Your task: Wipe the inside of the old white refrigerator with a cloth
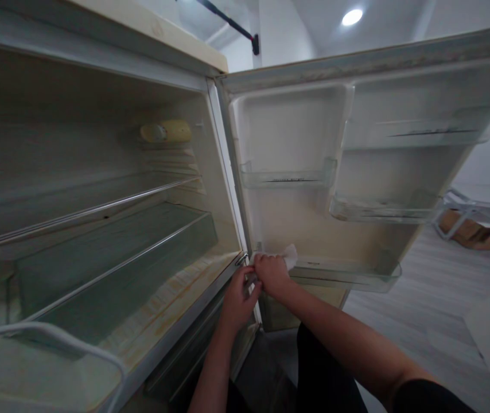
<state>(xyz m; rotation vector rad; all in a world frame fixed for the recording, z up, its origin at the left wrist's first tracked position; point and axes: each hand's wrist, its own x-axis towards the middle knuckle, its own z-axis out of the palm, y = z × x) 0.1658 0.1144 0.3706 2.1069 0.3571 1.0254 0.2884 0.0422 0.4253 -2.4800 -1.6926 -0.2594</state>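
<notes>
Inside the corner between an open fridge's body and its door (292, 132), both my hands meet beside the lower hinge (242, 259). My right hand (273, 274) is closed on a thin white wipe (290, 256), whose loose end sticks out past the knuckles to the right. Just left of it, my left hand (237, 299) has its thumb and fingers curled, the tips against or near the right hand. Whatever lies between those left fingertips is hidden. The lowest clear door shelf (348, 279) extends to the right of the wipe.
Glass shelves (133, 198) cross the stained fridge interior, one tilted. A white cable or tube (68, 338) loops at lower left. Clear racks (288, 179) line the door. A cardboard box (486, 229) sits under a white metal frame (454, 221) on the floor at right.
</notes>
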